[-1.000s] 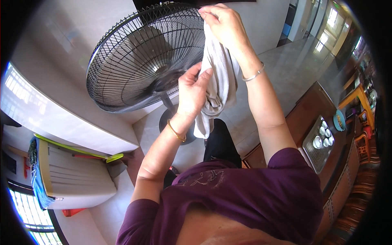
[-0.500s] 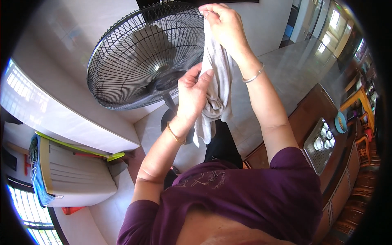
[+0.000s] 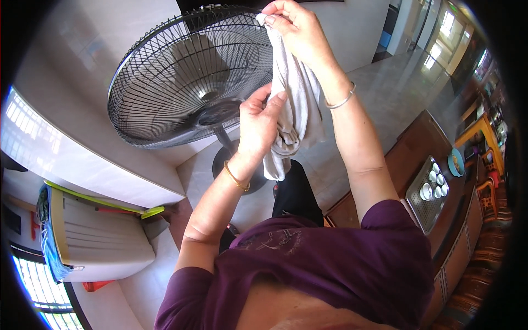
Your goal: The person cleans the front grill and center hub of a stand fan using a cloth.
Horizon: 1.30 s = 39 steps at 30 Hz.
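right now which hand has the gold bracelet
The left hand, lower on the cloth, has the gold bracelet; the right hand, higher up, has a silver bracelet.

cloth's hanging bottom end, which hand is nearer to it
Left. The left hand grips the white cloth partway down, above its bottom end; the right hand holds the cloth's top, farther up.
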Tool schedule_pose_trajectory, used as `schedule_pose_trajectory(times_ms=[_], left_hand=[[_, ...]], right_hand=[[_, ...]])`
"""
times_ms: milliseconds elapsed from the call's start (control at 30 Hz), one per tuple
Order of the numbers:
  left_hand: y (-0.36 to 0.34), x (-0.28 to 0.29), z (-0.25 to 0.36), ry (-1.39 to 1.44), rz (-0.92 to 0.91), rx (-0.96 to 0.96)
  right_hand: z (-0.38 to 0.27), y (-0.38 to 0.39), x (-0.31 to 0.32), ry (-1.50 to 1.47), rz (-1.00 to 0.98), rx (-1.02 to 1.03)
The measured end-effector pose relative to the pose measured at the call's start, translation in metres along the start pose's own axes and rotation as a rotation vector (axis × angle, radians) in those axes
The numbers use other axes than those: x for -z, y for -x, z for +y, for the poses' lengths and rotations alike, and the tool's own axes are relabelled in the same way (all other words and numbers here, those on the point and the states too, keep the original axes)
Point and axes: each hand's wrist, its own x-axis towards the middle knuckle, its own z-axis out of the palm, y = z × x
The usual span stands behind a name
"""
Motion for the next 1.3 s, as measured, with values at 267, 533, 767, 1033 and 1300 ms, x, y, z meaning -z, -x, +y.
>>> schedule_pose_trajectory(times_ms=[267, 533, 767, 1033, 1300], left_hand=[[0.001, -0.008, 0.003, -0.017, -0.022, -0.008], [0.002, -0.010, 0.004, -0.003, -0.029, -0.009], [0.009, -0.004, -0.002, 0.003, -0.020, 0.038], [0.012, -0.007, 0.001, 0.024, -0.022, 0.032], [-0.010, -0.013, 0.018, 0.008, -0.047, -0.033]], right_hand=[[0.021, 0.004, 0.000, -0.571, 0.156, -0.118], [0.022, 0.014, -0.014, -0.361, 0.427, -0.070], [0.016, 0.017, 0.000, 0.343, 0.208, 0.108], [0.006, -0.003, 0.014, 0.614, 0.001, 0.085], [0.015, -0.029, 0.017, 0.378, 0.094, 0.133]])
